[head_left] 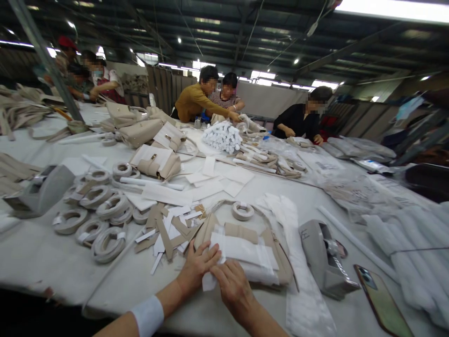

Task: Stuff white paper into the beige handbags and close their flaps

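A beige handbag (286, 262) lies on the white-covered table in front of me, with white tissue paper (245, 252) over its front and a beige flap piece showing above. My left hand (199, 263) rests on the bag's lower left, fingers spread over the paper. My right hand (233, 283) is closed, its fingers pinching the paper's edge at the bag's lower left corner, where a loose white end (209, 282) hangs down. The bag's strap loops behind it, around a coiled beige strap roll (242, 211).
Left are many coiled rolls (109, 244), paper and beige scraps (164, 238), and a tape dispenser (42, 187). Another tape dispenser (324, 257), a phone (382, 299) and white foam bundles (410, 252) lie right. Finished-looking bags (154, 161) and several people are beyond.
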### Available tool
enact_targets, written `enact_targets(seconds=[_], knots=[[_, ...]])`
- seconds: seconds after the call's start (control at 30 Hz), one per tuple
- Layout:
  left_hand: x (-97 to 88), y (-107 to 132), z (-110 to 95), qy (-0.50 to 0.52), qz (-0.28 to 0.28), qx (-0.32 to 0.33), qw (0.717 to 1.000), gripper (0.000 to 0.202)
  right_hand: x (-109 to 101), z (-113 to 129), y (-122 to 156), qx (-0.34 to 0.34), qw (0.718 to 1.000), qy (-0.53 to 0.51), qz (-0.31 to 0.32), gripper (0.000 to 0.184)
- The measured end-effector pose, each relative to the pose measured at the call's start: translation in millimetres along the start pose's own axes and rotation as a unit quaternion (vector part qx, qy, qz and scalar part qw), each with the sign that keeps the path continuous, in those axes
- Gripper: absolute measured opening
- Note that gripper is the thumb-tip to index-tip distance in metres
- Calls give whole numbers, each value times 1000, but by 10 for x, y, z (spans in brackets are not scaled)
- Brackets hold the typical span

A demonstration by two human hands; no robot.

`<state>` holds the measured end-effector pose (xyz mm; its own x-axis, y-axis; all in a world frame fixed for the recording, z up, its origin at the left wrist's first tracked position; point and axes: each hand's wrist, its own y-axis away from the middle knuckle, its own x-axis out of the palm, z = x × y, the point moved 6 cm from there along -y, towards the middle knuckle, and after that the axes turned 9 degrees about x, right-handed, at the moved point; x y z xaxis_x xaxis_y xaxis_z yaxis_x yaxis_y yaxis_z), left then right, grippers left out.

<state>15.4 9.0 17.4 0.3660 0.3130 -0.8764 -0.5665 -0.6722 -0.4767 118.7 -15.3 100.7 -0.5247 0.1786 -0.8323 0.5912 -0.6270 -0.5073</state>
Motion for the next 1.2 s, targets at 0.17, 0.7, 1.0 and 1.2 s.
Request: enact_targets(seconds=[0.17, 0.7, 1.0, 1.2], knots=[[9, 12, 28, 22, 6, -1, 1000, 46, -56, -111, -229, -6, 999, -52, 14, 22], [-280, -269, -18, 168, -78, -210, 960, 22, 288, -1159, -464, 413, 840, -350, 42, 53], [-240, -212, 9, 184, -102, -217, 953, 27, 161, -883, -206, 308, 923, -190, 133, 68], [-237, -187, 42, 186, -91, -212, 955, 31, 269, -847, -246, 319, 915, -180, 171, 18]])
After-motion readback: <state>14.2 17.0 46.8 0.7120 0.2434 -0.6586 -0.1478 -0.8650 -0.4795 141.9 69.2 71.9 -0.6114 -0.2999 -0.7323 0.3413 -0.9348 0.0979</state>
